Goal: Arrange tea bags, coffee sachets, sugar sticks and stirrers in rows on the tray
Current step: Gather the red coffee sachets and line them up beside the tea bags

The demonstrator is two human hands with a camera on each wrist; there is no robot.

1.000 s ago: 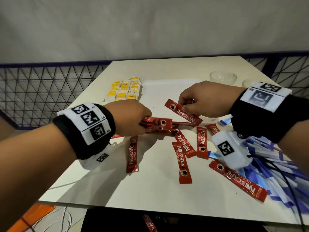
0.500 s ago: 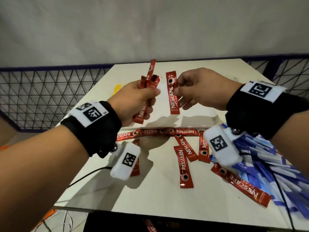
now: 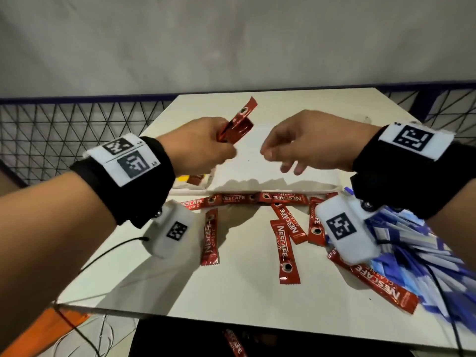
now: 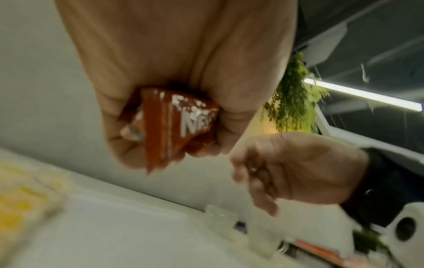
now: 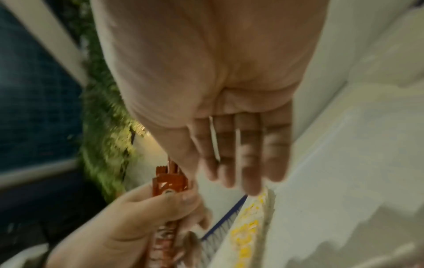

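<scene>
My left hand is raised over the white tray and grips a bundle of red coffee sachets that sticks up and away from it. Just to its right, my right hand hangs with its fingers nearly straight and holds nothing. Several more red sachets lie loose on the table in front of the tray. Blue and white sugar sticks are piled at the right. Yellow tea bags sit in rows on the tray's left side, mostly hidden behind my left hand in the head view.
A black mesh fence runs round the far and left sides of the white table. One red sachet lies below the table's front edge. Thin cables trail from both wrist cameras.
My right hand let go of its sachet, which now sits in the left hand's bundle, and it drew back to the right. Both hands have stayed raised over the tray.
</scene>
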